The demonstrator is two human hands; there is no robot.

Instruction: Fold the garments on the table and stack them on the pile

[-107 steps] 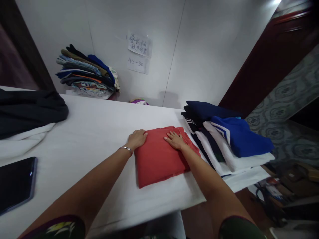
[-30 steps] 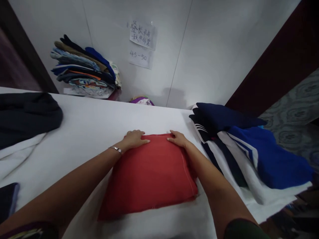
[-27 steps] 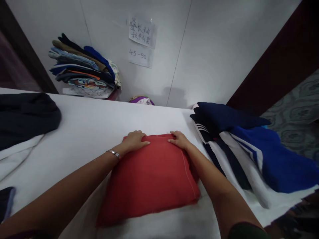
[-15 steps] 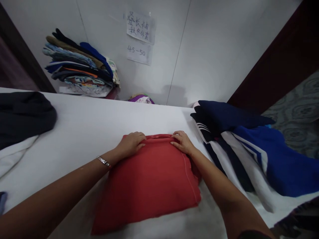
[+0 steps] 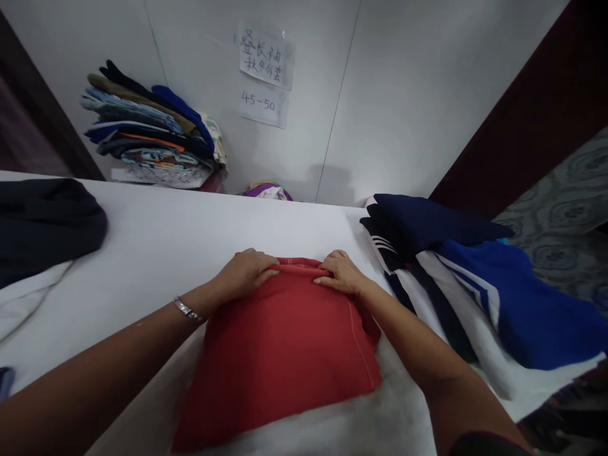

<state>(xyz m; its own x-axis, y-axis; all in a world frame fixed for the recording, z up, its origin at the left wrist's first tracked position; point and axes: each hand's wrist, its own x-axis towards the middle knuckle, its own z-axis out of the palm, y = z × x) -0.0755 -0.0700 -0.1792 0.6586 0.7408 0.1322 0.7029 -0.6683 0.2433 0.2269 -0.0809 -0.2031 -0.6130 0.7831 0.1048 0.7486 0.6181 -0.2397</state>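
A folded red garment (image 5: 285,348) with light stitching along its right side lies flat on the white table (image 5: 190,215) in front of me. At its far left corner, my left hand (image 5: 247,272) grips the folded edge, thumb on top and fingers over the far side. My right hand (image 5: 342,272) pinches the same far edge farther right, with the fingertips partly tucked behind the fold. Between both hands a narrow rolled strip of the red cloth shows. A silver bracelet (image 5: 187,308) sits on my left wrist.
Folded clothes (image 5: 152,126) are stacked at the back left. Dark and white garments (image 5: 47,221) lie at the left edge. On the right are navy, white and blue garments (image 5: 513,297). Two handwritten paper signs (image 5: 265,106) hang on the wall, and a purple item (image 5: 268,190) peeks over the table's back edge.
My right hand has shifted slightly left along the far edge, closer to my left hand. The garment stays in place, and the view has tilted a little.
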